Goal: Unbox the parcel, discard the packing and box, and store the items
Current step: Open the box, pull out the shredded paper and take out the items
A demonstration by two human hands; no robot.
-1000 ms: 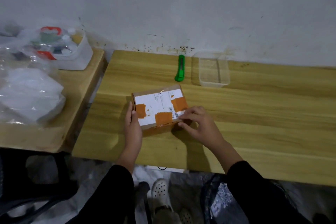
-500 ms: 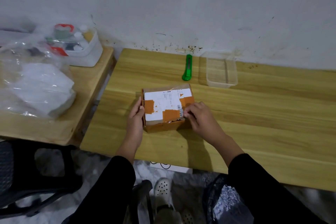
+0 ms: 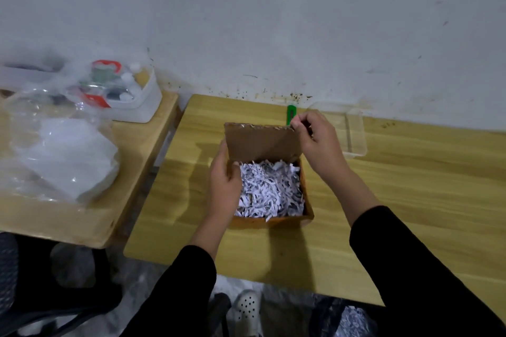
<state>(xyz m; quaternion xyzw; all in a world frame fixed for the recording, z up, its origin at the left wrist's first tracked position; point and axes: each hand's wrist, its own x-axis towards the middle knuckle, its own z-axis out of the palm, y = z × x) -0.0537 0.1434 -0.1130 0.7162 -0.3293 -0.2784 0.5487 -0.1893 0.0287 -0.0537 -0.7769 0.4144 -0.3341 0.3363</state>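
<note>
One cardboard box (image 3: pixel 273 220) sits near the front middle of the larger wooden table (image 3: pixel 397 200), its single lid flap (image 3: pixel 261 145) raised upright at the far side. Inside lies a heap of shredded white paper (image 3: pixel 269 190) that fills the box; no item shows through it. Two hands work on it. The left hand (image 3: pixel 223 182) clasps the box's left wall, thumb curled over the rim. The right hand (image 3: pixel 315 139) pinches the flap's top right corner between its fingertips. Behind the flap, one green utility knife (image 3: pixel 290 113) lies by the wall, mostly hidden. Just right of it stands one clear plastic container (image 3: pixel 353 131). A second, smaller table (image 3: pixel 82 221) at the left carries one crumpled clear plastic bag (image 3: pixel 60 150) and one white tub (image 3: pixel 137 101) of small supplies.
</note>
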